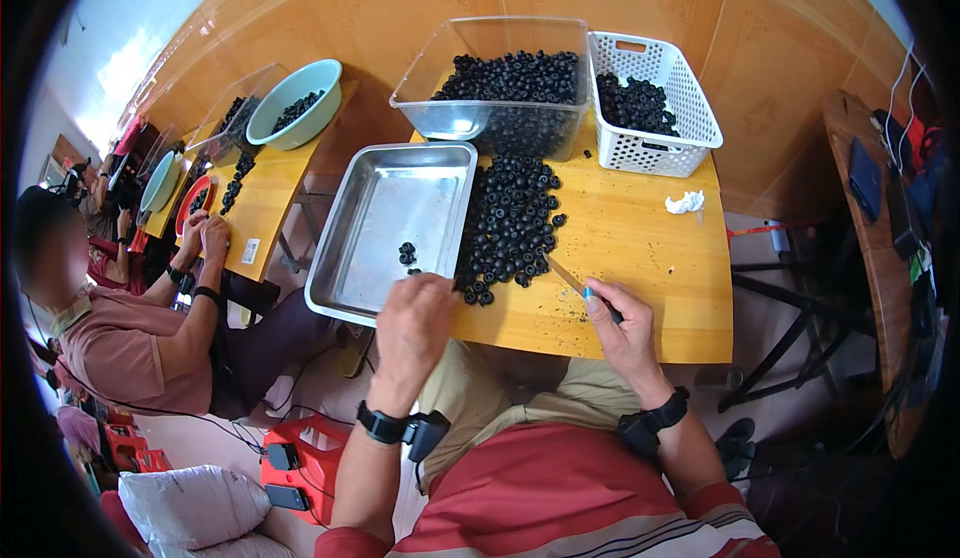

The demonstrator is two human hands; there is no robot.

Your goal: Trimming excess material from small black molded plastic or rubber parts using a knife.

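My left hand (pixel 412 315) pinches a bead from the pile (pixel 508 223) | right hand (pixel 622 330) grips the knife (pixel 580 284) (blade toward beads) | risk: it may nick my fingers.

Your counter (pixel 640 288) is a small yellow wooden top, its near edge just above your knees. On its left side lies a shallow metal tray (pixel 390 228), overhanging the left edge, with a few small black rings (pixel 407 253) in it. Just right of the tray, a loose heap of black rings (pixel 508 223) spreads over the middle of the wood. At the far edge stands a clear plastic tub (pixel 495 73) filled with the same rings, and touching it on the right a white slotted basket (pixel 650 103) holding more. A crumpled white scrap (pixel 685 202) lies near the right edge, apart from the heap.
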